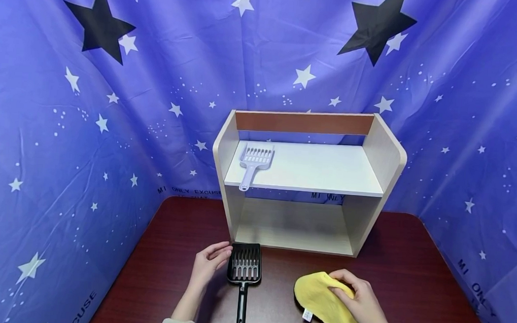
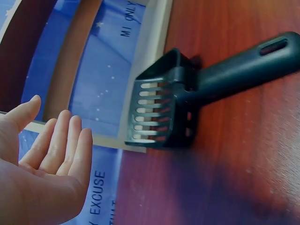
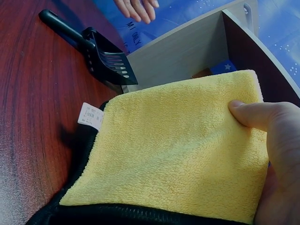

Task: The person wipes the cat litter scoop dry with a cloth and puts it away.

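Note:
A black slotted litter scoop (image 1: 243, 282) lies on the table in front of the shelf, its handle toward me. Beside its upper left edge is my left hand (image 1: 208, 263), fingers relaxed; in the left wrist view the palm holds nothing and the scoop (image 2: 183, 101) is apart from it. My right hand (image 1: 364, 300) pinches a yellow cloth (image 1: 319, 294) with dark edging and a white tag (image 1: 307, 315). In the right wrist view the thumb presses on the cloth's yellow face (image 3: 173, 145), and the other fingers are hidden behind it.
A small two-tier shelf (image 1: 304, 167) stands at the back of the dark red table (image 1: 183, 226). A pale lavender slotted scoop (image 1: 250, 173) rests on its upper tier, at the left. Blue curtains (image 1: 155, 101) with stars surround the table.

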A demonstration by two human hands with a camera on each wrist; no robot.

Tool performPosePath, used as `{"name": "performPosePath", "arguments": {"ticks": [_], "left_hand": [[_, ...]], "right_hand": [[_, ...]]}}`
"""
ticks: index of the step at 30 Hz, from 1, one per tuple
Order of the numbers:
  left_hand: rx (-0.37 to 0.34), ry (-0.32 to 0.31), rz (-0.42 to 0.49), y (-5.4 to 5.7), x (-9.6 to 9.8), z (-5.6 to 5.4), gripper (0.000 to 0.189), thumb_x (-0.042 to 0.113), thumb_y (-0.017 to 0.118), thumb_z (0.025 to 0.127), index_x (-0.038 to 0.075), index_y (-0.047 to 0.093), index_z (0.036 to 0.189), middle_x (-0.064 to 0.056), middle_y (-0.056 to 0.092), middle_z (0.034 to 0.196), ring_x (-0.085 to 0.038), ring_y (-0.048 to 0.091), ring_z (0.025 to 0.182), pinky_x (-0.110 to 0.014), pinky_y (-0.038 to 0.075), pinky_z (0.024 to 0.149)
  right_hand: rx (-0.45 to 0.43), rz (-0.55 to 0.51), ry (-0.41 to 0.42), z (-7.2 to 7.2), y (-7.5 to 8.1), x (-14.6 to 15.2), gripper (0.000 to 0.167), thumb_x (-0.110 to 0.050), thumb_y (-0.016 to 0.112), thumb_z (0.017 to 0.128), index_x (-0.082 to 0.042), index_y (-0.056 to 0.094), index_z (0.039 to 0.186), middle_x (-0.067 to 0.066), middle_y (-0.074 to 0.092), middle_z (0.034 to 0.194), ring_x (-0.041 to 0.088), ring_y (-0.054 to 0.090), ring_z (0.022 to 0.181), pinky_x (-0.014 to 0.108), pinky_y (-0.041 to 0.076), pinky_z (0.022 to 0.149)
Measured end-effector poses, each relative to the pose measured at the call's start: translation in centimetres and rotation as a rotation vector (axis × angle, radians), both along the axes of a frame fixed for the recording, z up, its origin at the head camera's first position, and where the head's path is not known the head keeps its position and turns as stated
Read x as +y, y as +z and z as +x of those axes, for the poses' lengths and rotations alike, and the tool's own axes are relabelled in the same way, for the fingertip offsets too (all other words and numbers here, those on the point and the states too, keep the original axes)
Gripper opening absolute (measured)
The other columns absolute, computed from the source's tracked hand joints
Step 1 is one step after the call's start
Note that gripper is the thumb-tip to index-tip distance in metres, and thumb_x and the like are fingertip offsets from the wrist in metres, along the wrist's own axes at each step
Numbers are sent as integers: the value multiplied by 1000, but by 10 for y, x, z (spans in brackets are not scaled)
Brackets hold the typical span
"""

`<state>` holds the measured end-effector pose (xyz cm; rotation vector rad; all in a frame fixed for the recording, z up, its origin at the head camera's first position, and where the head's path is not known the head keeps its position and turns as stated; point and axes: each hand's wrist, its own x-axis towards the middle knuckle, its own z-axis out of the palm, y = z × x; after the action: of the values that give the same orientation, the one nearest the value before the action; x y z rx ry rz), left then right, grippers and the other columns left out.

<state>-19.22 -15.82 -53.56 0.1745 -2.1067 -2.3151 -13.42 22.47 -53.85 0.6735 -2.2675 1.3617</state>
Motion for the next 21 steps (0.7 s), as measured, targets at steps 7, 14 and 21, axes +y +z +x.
{"name": "performPosePath", "arguments": {"ticks": [7, 14, 21], "left_hand": [[-39, 17, -21, -9, -6, 8, 43, 3, 69, 91, -15, 57, 128, -22, 72, 115, -1, 70, 93, -25, 59, 85], [-82, 27, -53, -16, -11, 17, 41, 2, 66, 93, -14, 57, 129, -26, 69, 120, 1, 69, 91, -28, 59, 87], [-117, 8, -98, -21, -15, 23, 44, 8, 68, 93, -13, 56, 130, -24, 70, 120, 2, 69, 92, -32, 59, 90]], "right_hand": [[-2, -1, -10, -1, -1, 0, 37, 11, 75, 77, -17, 68, 101, -6, 72, 91, -6, 60, 80, 10, 48, 65], [-39, 0, -23, -1, -2, 1, 36, 10, 74, 78, -18, 68, 100, -11, 71, 92, -6, 60, 80, 10, 48, 64], [-42, -8, -15, 1, 1, 0, 34, 11, 74, 79, -15, 68, 101, -3, 72, 90, -6, 60, 80, 11, 48, 64]]}}
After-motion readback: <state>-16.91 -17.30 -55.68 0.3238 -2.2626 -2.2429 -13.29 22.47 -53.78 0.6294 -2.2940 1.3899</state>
